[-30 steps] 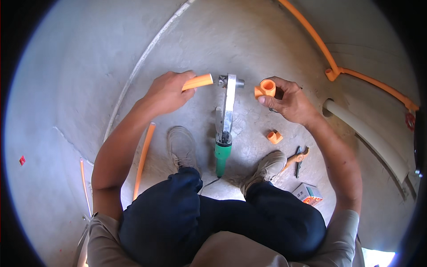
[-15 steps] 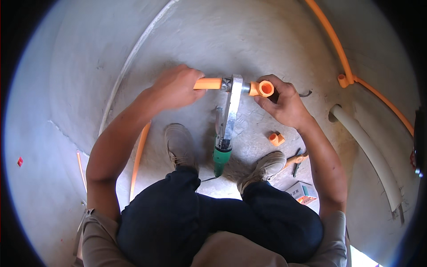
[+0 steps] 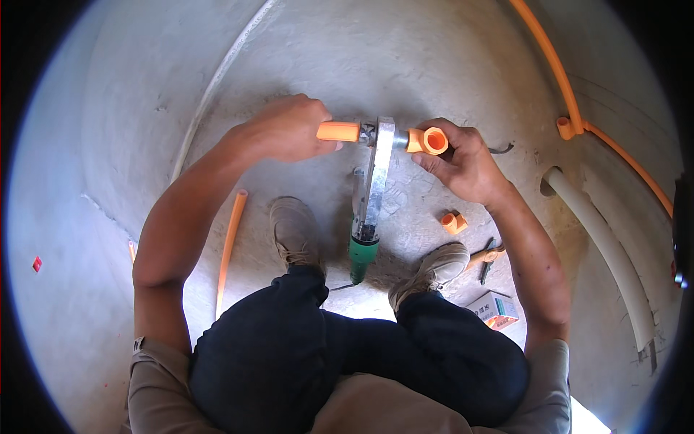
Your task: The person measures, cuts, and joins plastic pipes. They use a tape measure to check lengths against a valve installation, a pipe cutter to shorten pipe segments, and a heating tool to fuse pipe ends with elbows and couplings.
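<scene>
A pipe fusion welder with a green handle (image 3: 363, 250) and a flat metal heating plate (image 3: 379, 170) stands between my feet. My left hand (image 3: 293, 129) is closed round an orange plastic pipe (image 3: 338, 132), whose end meets the dark socket on the plate's left side. On the other side, my right hand (image 3: 463, 160) grips an orange pipe fitting (image 3: 428, 141) between thumb and fingers. That fitting sits against the metal die on the plate's right face, its round opening facing up.
Another orange fitting (image 3: 454, 223) lies near my right shoe, by pliers (image 3: 486, 259) and a small box (image 3: 493, 311). An orange pipe (image 3: 231, 249) lies left of my left shoe. Orange pipe (image 3: 553, 69) and a thick pale pipe (image 3: 603, 257) run along the right.
My view has shifted slightly. Both hands keep their grips, and the pipe and fitting stay against the heating plate; the left wrist is turned a little.
</scene>
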Demonstrator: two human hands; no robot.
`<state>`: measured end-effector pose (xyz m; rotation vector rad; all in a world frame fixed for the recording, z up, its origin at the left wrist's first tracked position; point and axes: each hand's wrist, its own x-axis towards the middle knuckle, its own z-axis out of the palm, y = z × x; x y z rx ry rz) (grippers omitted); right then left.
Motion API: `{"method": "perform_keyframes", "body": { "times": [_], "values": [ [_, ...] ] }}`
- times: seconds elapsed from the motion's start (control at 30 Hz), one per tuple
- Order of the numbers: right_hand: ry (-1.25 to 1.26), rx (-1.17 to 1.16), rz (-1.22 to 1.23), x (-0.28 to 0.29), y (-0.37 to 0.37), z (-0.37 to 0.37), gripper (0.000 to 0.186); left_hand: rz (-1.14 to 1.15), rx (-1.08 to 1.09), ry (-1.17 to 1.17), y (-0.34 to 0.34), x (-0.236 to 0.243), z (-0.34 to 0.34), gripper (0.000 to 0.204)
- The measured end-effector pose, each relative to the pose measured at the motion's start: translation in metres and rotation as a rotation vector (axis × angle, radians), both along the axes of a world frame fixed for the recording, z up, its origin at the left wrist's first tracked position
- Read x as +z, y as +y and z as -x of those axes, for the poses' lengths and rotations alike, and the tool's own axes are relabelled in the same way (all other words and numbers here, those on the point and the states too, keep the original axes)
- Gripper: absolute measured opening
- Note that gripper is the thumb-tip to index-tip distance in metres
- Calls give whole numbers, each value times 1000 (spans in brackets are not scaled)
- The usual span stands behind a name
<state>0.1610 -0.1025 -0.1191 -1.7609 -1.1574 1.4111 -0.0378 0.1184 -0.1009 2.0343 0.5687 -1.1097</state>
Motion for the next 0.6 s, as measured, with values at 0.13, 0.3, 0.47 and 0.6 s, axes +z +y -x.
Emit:
{"method": "perform_keyframes", "body": {
  "times": [0.13, 0.3, 0.47, 0.6],
  "values": [
    [-5, -14, -35, 0, 0, 1, 29, -5, 7, 10, -1, 1, 0, 39],
    [-28, 31, 52, 6, 1, 0, 32, -42, -16, 0, -4, -2, 1, 39],
    [-4, 31, 26, 6, 3, 0, 31, -65, -16, -5, -5, -5, 3, 39],
    [6, -3, 21, 1, -1, 3, 31, -65, -44, -7, -5, -6, 0, 37]
  ]
}}
